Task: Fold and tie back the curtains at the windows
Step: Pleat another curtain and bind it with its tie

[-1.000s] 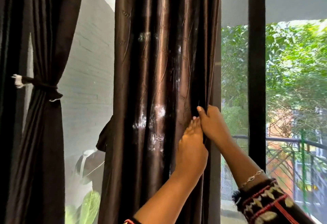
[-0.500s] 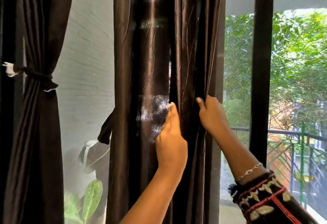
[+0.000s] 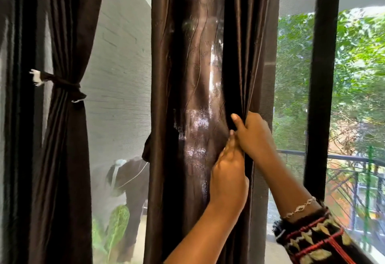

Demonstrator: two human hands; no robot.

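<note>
The brown curtain (image 3: 198, 76) I am working on hangs straight down in the middle of the window, its shiny pleats pushed together into a narrow column and not yet tied. My right hand (image 3: 253, 136) is at the curtain's right edge, fingers curled round a bunch of gathered folds with the thumb laid across the front of them. My left hand (image 3: 229, 176) comes up from below, just under the right one, back toward me, its fingers stretched nearly straight up along the cloth and pressing on it, the fingertips touching my right hand; I cannot tell whether its thumb has caught any fabric. A thin bracelet (image 3: 300, 207) sits on my right wrist above a dark patterned sleeve (image 3: 312, 240). At the left side of the window a second curtain (image 3: 62, 159) of the same cloth is already cinched in by a tieback (image 3: 62, 85). Just right of my hands a dark upright frame bar (image 3: 323, 76) divides the window. Through the glass there is a grey brick wall (image 3: 120, 65) between the two curtains, large green leaves (image 3: 116, 226) low down beneath it, and on the right a balcony railing (image 3: 343, 159) with trees (image 3: 358, 65) beyond it.
</note>
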